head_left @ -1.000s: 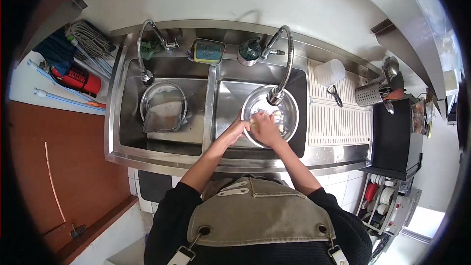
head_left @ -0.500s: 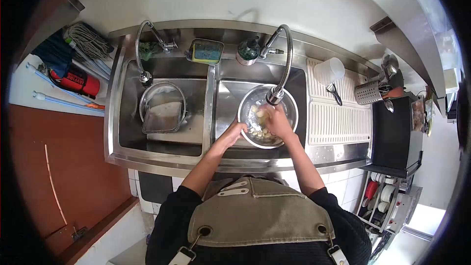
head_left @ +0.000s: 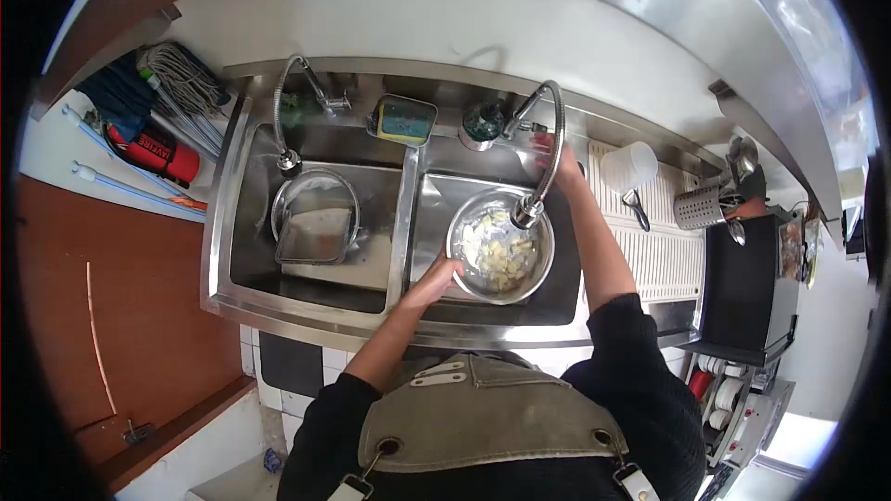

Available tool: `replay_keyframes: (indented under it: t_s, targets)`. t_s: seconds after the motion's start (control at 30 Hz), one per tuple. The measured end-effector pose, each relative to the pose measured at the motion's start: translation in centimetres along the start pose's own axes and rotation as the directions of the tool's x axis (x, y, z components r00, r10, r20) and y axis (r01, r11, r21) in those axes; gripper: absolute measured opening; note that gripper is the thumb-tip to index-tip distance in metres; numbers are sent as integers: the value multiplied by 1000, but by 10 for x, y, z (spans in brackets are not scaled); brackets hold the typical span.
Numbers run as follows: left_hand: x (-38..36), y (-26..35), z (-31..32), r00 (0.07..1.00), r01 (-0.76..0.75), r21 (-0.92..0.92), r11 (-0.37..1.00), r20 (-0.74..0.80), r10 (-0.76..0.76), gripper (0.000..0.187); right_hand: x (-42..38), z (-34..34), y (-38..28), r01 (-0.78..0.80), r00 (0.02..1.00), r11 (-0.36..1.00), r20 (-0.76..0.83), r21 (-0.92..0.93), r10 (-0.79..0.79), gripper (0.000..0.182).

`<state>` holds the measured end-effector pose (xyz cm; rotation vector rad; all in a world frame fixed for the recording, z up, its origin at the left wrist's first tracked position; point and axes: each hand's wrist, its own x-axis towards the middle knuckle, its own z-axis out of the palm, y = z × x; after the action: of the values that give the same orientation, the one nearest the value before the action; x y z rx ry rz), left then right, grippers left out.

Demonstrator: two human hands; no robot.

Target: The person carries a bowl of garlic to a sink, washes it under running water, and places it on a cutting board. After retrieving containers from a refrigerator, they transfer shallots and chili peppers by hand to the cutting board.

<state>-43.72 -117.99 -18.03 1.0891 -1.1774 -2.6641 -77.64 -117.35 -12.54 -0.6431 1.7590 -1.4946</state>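
A round steel bowl (head_left: 546,271) stands in the right basin under the tap's spray head (head_left: 526,212). Pale yellowish, peeled-looking pieces (head_left: 504,260) lie in it with some water. My left hand (head_left: 436,281) grips the bowl's left rim, thumb over the edge. My right hand (head_left: 557,156) is up at the back of the sink, beside the tap lever (head_left: 531,128). Its fingers are stretched out and partly hidden behind the tap's spring hose (head_left: 558,121).
In the left basin (head_left: 251,255) sit a strainer (head_left: 316,178) and a clear container (head_left: 314,239). A sponge tray (head_left: 404,121) and dark bottle (head_left: 483,125) stand along the back ledge. At right are a ribbed drainboard (head_left: 664,255), white jug (head_left: 628,167) and utensil holder (head_left: 698,208).
My right hand has left the bowl and moved up and back to the tap lever. My left hand stays on the rim. The pieces in the bowl are now uncovered.
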Motion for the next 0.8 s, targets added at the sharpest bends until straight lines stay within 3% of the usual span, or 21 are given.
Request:
replay_keyframes:
  t_s: [0.07,0.1,0.2,0.23,0.3,0.33,0.37,0.4,0.43,0.47,0.5,0.53,0.63,0.73,0.8]
  targets:
    - [-1,-4,-3,999,-42,6,999,25,42,83,41,-15,9,9,999,998,33,-64,-7,32]
    - [-9,5,3,1000,-25,-9,1000,15,25,78,74,-31,30,-101,994,982,15,-156,105,35]
    - [2,-12,-9,998,-61,29,998,-3,61,68,62,-29,36,-87,995,994,-47,-61,85,36]
    - [10,-23,-16,993,-115,74,991,-4,116,64,34,-13,16,-13,999,1000,-48,21,14,34]
    - [8,-19,-16,999,-50,54,997,7,50,72,-7,6,12,18,998,997,-66,-69,-23,29]
    - [5,-12,-16,1000,9,36,999,15,-9,81,-17,6,40,194,978,957,-29,-217,-205,23]
    - [-4,2,-13,997,40,68,997,56,-44,80,-36,11,60,186,978,932,-34,-311,-207,15]
    - [-4,1,-15,997,42,69,997,56,-46,80,-79,36,36,270,925,842,-118,-467,-362,9]
    - [-1,-2,-18,999,40,124,991,-20,-38,81,-105,45,43,405,853,768,-98,-496,-513,10]
    - [1,-5,-21,995,42,179,983,-95,-25,81,-131,60,45,453,806,655,-37,-605,-591,14]
    - [4,-11,-26,997,62,100,993,-62,-56,82,-144,63,54,551,757,476,171,-686,-630,22]
    - [0,-6,-22,996,68,102,992,-61,-62,82,-160,76,46,548,791,452,259,-703,-555,31]
    - [-13,7,-10,994,-83,59,995,-73,87,80,-171,112,32,472,870,585,241,-660,-430,34]
    - [-8,2,-17,1000,20,107,994,-21,-18,77,-167,130,32,387,900,529,183,-755,-396,39]
    - [-12,0,-14,1000,15,69,998,-18,-14,75,-165,136,34,471,869,491,291,-733,-399,37]
